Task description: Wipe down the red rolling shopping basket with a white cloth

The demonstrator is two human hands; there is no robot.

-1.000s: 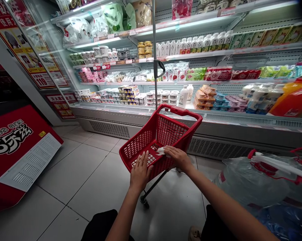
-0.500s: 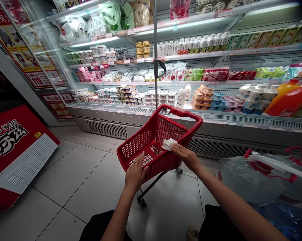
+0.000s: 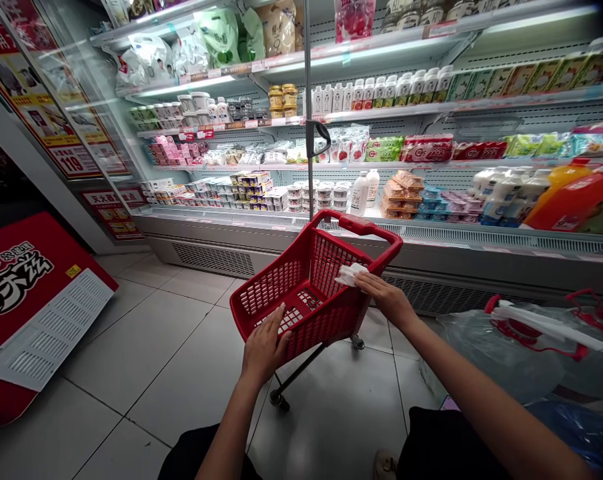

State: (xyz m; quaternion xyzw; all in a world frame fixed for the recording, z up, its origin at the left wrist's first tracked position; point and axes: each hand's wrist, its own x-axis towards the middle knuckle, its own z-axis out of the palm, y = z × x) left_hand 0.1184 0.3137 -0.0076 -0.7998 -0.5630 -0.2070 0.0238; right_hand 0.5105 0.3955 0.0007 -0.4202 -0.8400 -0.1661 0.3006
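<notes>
A small red plastic shopping cart (image 3: 276,287) stands in front of me on wheeled legs, its handle turned toward the fridge. My right hand (image 3: 384,297) pinches a crumpled white wipe (image 3: 350,274) against the near top rim, close to the handle end. Farther left along that same rim rests my left hand (image 3: 266,343), its fingers stretched out over the edge and the thumb apart. The grid floor of the basket shows between the walls, with a dark patch on it that I cannot make out.
Behind the cart runs an open dairy fridge (image 3: 216,247) with a vertical door handle (image 3: 317,139). Large clear water bottles with red handles (image 3: 506,347) stand at my right. A red and white box-like unit (image 3: 46,320) sits on the tiled floor at left.
My right hand has slid the wipe along the rim, rightward and slightly up toward the handle end. The left hand stays at about the same spot on the rim.
</notes>
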